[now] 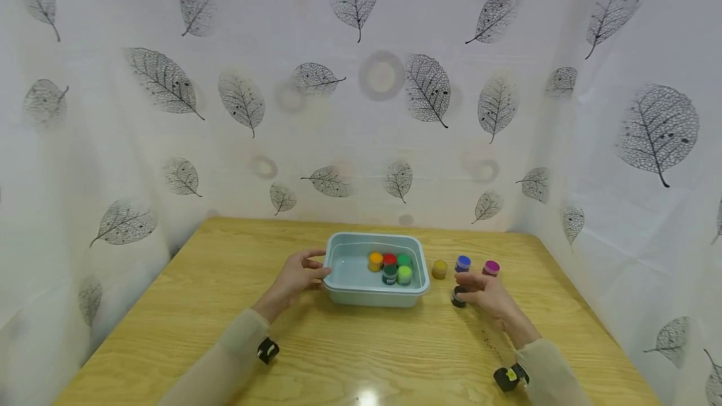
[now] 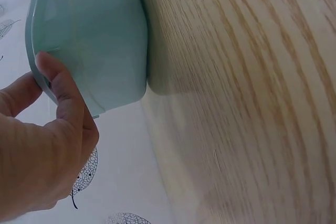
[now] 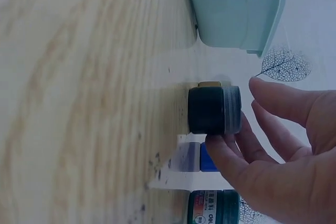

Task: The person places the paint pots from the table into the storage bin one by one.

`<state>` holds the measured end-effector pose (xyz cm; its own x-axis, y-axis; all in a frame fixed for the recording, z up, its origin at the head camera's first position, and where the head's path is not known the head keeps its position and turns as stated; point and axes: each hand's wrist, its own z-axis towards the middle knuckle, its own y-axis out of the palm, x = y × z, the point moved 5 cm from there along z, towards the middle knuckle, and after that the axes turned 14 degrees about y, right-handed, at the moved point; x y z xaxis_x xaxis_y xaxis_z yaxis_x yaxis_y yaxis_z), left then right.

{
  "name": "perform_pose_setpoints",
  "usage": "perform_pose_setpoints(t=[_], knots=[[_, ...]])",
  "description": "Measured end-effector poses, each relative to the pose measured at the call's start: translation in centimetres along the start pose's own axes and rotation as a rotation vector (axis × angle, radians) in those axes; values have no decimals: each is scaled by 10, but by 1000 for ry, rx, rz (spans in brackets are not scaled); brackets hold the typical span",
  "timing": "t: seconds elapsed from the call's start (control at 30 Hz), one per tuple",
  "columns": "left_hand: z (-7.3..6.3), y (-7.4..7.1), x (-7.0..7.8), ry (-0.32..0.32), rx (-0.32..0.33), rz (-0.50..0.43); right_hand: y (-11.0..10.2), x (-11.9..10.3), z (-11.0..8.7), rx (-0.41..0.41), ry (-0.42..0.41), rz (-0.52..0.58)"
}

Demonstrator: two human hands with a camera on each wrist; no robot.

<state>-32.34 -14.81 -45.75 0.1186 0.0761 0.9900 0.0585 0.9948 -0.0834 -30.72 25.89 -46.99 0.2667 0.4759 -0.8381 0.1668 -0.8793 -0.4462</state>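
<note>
- Paint jars [image 1: 389, 260]: five in the tub [image 1: 375, 299] mid-frame, at least four outside, right of centre (half done, I judge).
- My left hand [image 1: 296, 276] pinches its rim.
- My right hand [image 1: 493, 299], thumb parted, half-rounds the black jar [image 3: 206, 110].

A wood-grained table [image 1: 338, 356] carries a pale blue-green tub [image 1: 378, 299], just right of the left hand [image 1: 299, 275], which pinches its rim. A blackish jar [image 1: 457, 301] stands at the right hand's [image 1: 492, 298] fingertips. Beyond that hand stand a yellow jar [image 1: 439, 269], a blue jar [image 1: 462, 264] and a purple jar [image 1: 491, 267]; a labelled dark green jar [image 3: 211, 208] stands right of its fingers. Dark specks [image 3: 157, 167] dot the wood nearby.
</note>
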Motion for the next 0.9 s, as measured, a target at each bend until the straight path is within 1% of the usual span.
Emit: perform_pose_setpoints(t=[0.07, 0.23, 0.4, 0.5, 0.6, 0.7, 0.8, 0.9], knots=[[0, 0, 1, -1, -4, -2, 1, 1, 0, -1, 6, -12], [0, -1, -2, -11, -11, -10, 4, 3, 2, -13, 9, -89], [-1, 0, 0, -2, -14, -12, 5, 1, 5, -1, -27, -186], [-2, 0, 2, 2, -15, -7, 5, 0, 5, 5, -30, -213], [-2, 0, 2, -2, -13, -2, 5, 0, 5, -5, -15, -182], [-1, 0, 3, -2, -15, 4, 5, -2, 4, -24, -18, -142], [-1, 0, 2, -5, -16, -1, 5, -8, 2, -66, -30, -75], [0, 0, 1, -6, -23, -12, 6, -16, 1, -115, -47, 20]])
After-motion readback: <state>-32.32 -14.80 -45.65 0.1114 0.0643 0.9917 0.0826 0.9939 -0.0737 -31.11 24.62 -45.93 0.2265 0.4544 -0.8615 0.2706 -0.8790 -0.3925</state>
